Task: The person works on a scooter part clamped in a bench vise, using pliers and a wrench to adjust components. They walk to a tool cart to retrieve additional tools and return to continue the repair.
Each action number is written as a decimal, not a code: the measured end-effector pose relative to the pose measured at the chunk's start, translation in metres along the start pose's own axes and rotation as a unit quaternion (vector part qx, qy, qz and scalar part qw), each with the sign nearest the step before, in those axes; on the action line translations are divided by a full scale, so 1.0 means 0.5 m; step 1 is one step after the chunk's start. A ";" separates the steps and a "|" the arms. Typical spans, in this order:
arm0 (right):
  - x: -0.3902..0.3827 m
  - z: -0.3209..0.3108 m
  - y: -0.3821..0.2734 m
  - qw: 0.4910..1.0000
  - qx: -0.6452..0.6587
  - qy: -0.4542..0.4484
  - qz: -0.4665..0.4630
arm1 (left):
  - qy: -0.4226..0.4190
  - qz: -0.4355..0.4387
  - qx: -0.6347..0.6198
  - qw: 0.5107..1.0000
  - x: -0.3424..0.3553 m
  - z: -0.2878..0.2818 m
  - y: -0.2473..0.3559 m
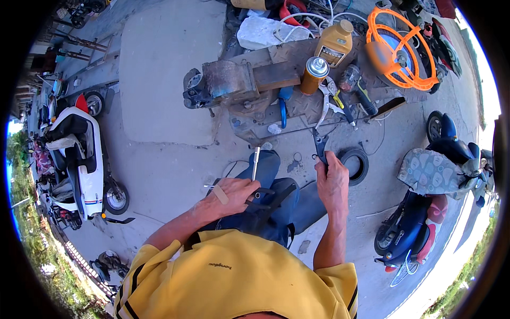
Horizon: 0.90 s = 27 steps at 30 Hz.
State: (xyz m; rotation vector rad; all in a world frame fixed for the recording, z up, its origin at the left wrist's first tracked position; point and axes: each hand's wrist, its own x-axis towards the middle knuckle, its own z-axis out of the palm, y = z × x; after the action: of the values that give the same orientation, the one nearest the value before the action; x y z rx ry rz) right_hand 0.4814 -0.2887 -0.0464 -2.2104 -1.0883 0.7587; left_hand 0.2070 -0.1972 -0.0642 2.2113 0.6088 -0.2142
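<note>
holding a wrench near bench edge, right hand has side room

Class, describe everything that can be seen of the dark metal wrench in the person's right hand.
The dark metal wrench has a wide, forked head and a narrower handle; it may be adjustable, but the detail is too small to tell. Its surface looks dull grey. The head points away from the person, toward the top of the picture. The person's bare right hand grips the handle and hides its lower end. The forked head appears to hold nothing.
</note>
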 end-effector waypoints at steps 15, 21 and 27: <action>0.060 0.255 0.241 0.986 0.134 0.098 -0.012 | 0.066 0.204 0.207 0.955 0.171 0.003 -0.275; 0.042 0.245 0.175 0.984 -0.045 0.159 -0.065 | 0.073 0.225 0.135 0.962 0.072 0.110 -0.323; 0.183 0.187 0.104 0.895 -0.390 0.174 -0.127 | 0.062 0.204 0.051 0.976 -0.036 0.178 -0.328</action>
State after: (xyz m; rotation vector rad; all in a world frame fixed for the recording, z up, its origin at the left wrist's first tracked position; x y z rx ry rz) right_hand 0.4903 -0.2187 -0.1684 -2.5922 -1.6282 -0.2581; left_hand 0.1147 -0.1803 -0.2264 2.4058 0.2002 0.1079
